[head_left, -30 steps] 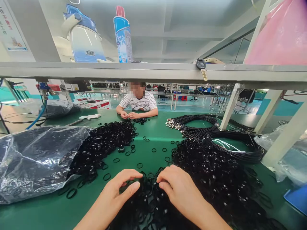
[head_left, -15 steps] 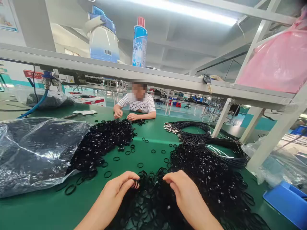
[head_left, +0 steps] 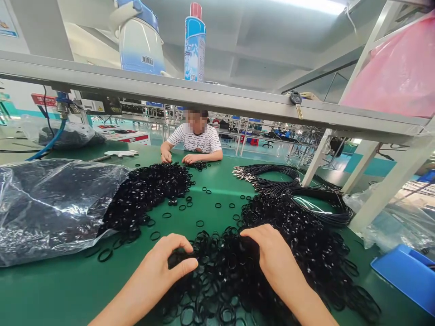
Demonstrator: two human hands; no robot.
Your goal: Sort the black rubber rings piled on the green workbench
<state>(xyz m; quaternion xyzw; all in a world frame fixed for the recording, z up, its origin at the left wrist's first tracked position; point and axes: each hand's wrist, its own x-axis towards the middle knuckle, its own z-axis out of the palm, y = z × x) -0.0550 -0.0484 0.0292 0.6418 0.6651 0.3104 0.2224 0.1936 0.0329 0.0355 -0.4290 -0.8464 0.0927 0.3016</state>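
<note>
Black rubber rings lie in a loose pile [head_left: 214, 271] on the green table, between and under my two hands. My left hand [head_left: 166, 262] is at the pile's left side, thumb and index finger apart, with no ring visible between them. My right hand [head_left: 272, 253] reaches over the pile from the right, its index finger stretched out above the rings. The right thumb and the other fingertips are hidden behind the hand, and I see nothing held in it. A larger heap of black rings [head_left: 306, 253] lies just right of that hand.
A clear plastic bag [head_left: 57, 213] spills another ring heap [head_left: 149, 190] at the left. Coiled black cables [head_left: 275, 174] lie back right, near a shelf post. A blue bin [head_left: 404, 276] sits at the right. Across the table, a person [head_left: 197, 140] handles rings beneath the overhead shelf [head_left: 220, 93].
My left thumb and index finger have spread apart; the rings pinched there before are no longer seen. My right hand has shifted slightly right and up over the pile. The view has tilted slightly.
</note>
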